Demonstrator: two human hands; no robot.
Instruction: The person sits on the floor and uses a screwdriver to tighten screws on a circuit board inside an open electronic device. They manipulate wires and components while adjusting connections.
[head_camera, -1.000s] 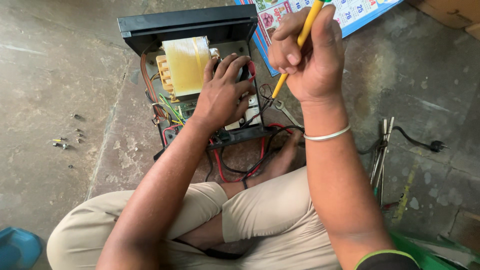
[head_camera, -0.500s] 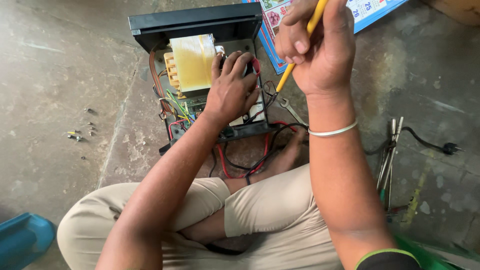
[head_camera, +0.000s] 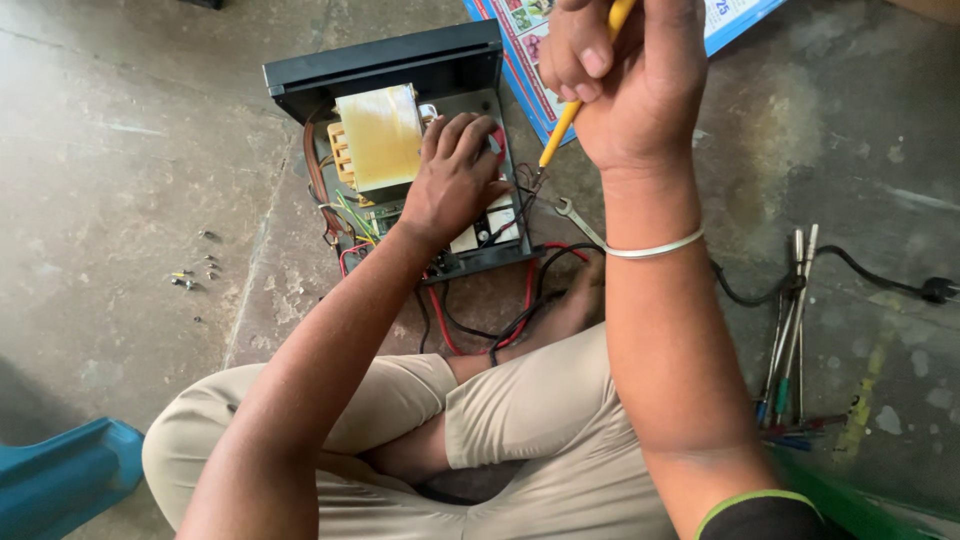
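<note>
An opened black electrical box (head_camera: 400, 62) lies on the concrete floor in front of my crossed legs. Inside it sits a yellow-wrapped transformer (head_camera: 378, 135) with coloured wires around it. My left hand (head_camera: 455, 180) rests inside the box to the right of the transformer, fingers pressed on the parts there. My right hand (head_camera: 625, 75) is raised above the box's right side, closed around a yellow-handled screwdriver (head_camera: 570, 110) whose tip points down toward the box's right edge. Red and black wires (head_camera: 500, 310) trail from the box toward my foot.
Small loose screws (head_camera: 192, 272) lie on the floor to the left. A spanner (head_camera: 578, 222) sits by the box's right side. Several screwdrivers and rods (head_camera: 790, 330) and a black cable with plug (head_camera: 930, 290) lie to the right. A printed sheet (head_camera: 520, 40) lies behind the box; a blue object (head_camera: 60, 480) sits bottom left.
My right hand with the screwdriver has risen closer to the camera. My left hand stays inside the box, and the view has shifted slightly.
</note>
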